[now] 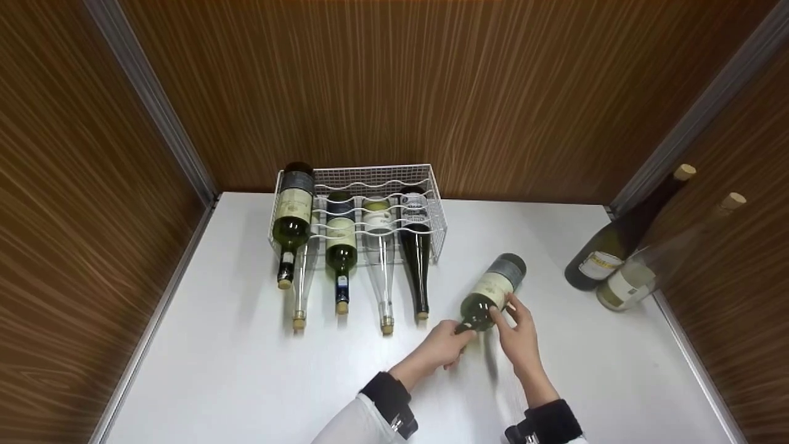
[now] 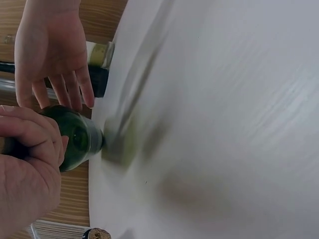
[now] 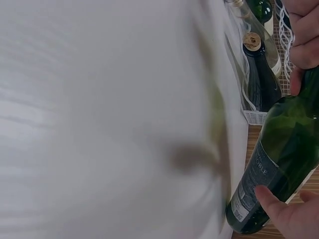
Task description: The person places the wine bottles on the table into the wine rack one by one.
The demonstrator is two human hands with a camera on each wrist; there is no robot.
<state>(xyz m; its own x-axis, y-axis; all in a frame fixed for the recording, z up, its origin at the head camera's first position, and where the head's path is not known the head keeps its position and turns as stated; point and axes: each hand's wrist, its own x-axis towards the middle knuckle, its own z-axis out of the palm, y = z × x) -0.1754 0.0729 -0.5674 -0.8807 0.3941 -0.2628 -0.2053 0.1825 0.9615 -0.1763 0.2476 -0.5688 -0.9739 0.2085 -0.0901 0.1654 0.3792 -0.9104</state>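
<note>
While 5 corked bottles lay neck-forward in the white wire rack with wavy rails (image 1: 436, 209), left of centre in the frame, a green glass wine bottle with a cream and grey label (image 1: 493, 287) was held tilted, right of centre, its base toward the upper right. The left hand (image 1: 441, 345) had its fingers curled round the neck; the right hand (image 1: 519, 336) had its fingers fairly straight, touching the bottle's side without wrapping it.

The racking looked more than half done: 5 bottles placed, 1 in hand, and 2 standing at the right on the white table (image 1: 216, 345), a dark glass bottle (image 1: 598, 265) and a clear glass bottle (image 1: 629, 283).

The left hand covered most of the held bottle's neck, and whether its base touched the table was hard to tell. The second racked bottle from the left was largely hidden by the leftmost, and the right wrist view cut off much of both hands.
</note>
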